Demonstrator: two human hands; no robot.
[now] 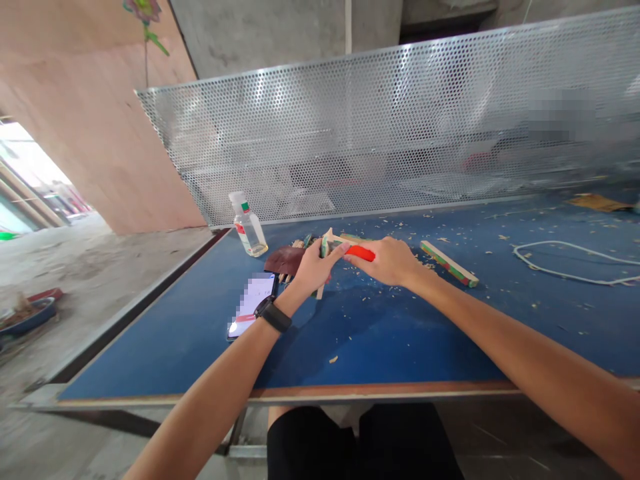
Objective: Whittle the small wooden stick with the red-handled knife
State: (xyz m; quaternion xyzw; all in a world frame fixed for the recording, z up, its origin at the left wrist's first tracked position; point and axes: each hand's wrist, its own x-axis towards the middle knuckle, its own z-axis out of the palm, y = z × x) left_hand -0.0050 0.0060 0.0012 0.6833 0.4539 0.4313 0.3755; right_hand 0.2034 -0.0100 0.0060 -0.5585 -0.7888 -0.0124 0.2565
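Note:
Over the blue table, my left hand (311, 267) is closed around a small pale piece of wood (329, 235) with green on its side. My right hand (387, 260) grips a knife by its red handle (361, 253). The grey blade lies against the wood, and my left thumb reaches toward the handle. A dark brown flat piece (284, 259) and several small wooden sticks lie just beyond my left wrist, partly hidden by it. That wrist wears a black watch (273, 313).
A phone (253, 303) with a lit screen lies left of my left wrist. Behind it stands a clear bottle (249, 227). Right of my hands lie a painted wooden strip (449, 264), wood shavings and a white cord (555, 272). A perforated metal panel (320, 143) borders the table's back.

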